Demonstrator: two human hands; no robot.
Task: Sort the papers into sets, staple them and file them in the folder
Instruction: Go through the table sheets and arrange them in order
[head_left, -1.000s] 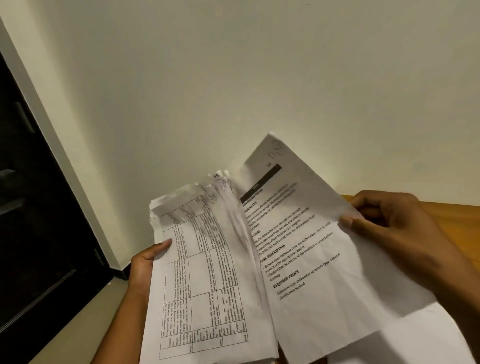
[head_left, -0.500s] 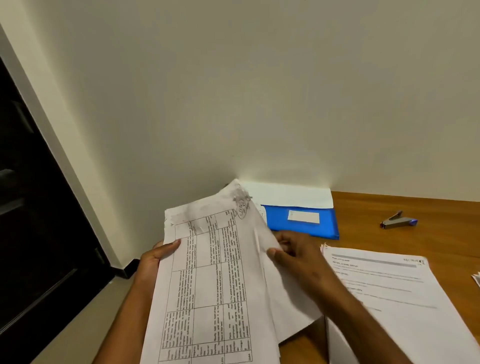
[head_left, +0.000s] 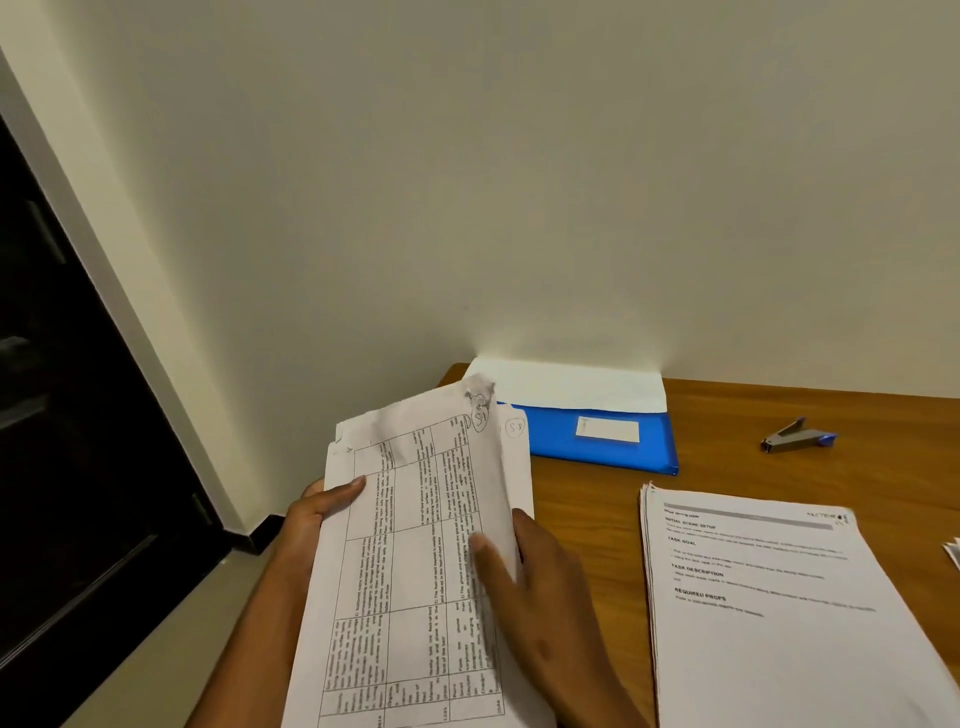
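Gripping a sheaf of printed papers (head_left: 415, 571) by its left edge, the left hand (head_left: 311, 519) has its thumb curled over the top sheet, while the right hand (head_left: 540, 608) holds the opposite edge, thumb pressed on the printed table and fingers tucked behind. The sheaf is held up off the worktop (head_left: 597, 519), its long axis running away from the person and leaning slightly right, with the dog-eared top corner pointing toward the wall. Just right of the right hand, a second stack of papers (head_left: 779, 597) lies flat on the worktop, its long axis roughly parallel to the held sheaf. Beyond both hands, up and to the right, a blue folder (head_left: 597, 441) rests against the wall with a white sheet (head_left: 566, 384) sticking out of it. Farther right again, well apart from the hands, sits the stapler (head_left: 797, 435). Being on that side, the right hand looks the nearer one for reaching the flat stack, the stapler or the folder; the left would have to cross over.
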